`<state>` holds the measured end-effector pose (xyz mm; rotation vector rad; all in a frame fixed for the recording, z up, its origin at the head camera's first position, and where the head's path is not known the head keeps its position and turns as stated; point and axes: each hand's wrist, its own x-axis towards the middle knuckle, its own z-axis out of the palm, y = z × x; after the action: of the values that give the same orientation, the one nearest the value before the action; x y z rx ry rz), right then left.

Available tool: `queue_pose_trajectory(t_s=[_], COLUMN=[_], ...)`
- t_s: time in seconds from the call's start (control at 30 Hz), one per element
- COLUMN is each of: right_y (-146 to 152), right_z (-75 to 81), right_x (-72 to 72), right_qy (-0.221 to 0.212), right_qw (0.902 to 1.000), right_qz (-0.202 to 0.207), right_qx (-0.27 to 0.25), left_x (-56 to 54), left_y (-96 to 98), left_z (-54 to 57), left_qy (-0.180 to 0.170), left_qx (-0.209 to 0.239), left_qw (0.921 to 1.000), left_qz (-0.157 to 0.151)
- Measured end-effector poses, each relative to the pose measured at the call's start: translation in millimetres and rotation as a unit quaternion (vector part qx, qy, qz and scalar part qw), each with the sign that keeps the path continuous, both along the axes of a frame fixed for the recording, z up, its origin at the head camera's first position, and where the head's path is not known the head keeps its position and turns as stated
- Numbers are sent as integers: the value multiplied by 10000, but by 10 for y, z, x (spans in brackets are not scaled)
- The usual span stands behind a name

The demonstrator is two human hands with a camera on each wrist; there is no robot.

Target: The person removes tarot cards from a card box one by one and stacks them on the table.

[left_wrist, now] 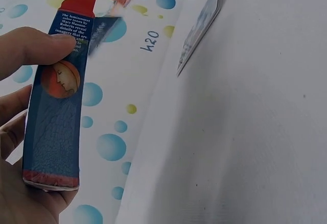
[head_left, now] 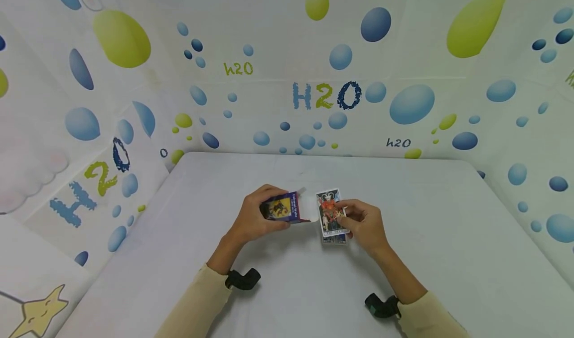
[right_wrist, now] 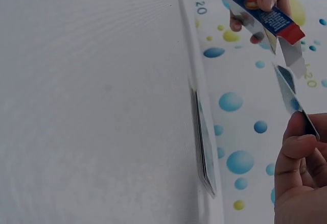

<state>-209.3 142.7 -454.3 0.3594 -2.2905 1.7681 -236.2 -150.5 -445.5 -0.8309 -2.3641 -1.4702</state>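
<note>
My left hand [head_left: 253,216] grips a small blue tarot card box [head_left: 280,207] by its sides, with a yellow picture on the front. The box's end toward the right has its flap open. In the left wrist view, the thumb presses on the narrow side of the box [left_wrist: 56,127], above a round face emblem. My right hand [head_left: 368,224] pinches a tarot card [head_left: 328,211] by its right edge, picture side up, just off the box's open end. Below that card a short stack of cards [head_left: 334,240] lies on the table, mostly hidden in the head view.
The white table [head_left: 403,188] spreads around both hands. Behind it and at the sides hangs a white backdrop [head_left: 269,93] with blue and green drops and H2O lettering. Both wrists carry a black strap mount [head_left: 244,279] over light sleeves.
</note>
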Motion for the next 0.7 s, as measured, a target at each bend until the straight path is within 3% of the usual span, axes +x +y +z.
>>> queue_pose_trajectory(t_s=[0.37, 0.7], right_y=[13, 52], right_z=[20, -42], right_x=[-20, -85], right_qy=[-763, -1630], right_qw=[9971, 9864], right_qz=[-10, -4], right_qx=[-54, 223], left_x=[-21, -30], left_y=[-42, -45], left_z=[-21, -7], left_qy=[-52, -40], left_qx=[62, 66], left_qw=[9999, 9999], left_qz=[65, 96])
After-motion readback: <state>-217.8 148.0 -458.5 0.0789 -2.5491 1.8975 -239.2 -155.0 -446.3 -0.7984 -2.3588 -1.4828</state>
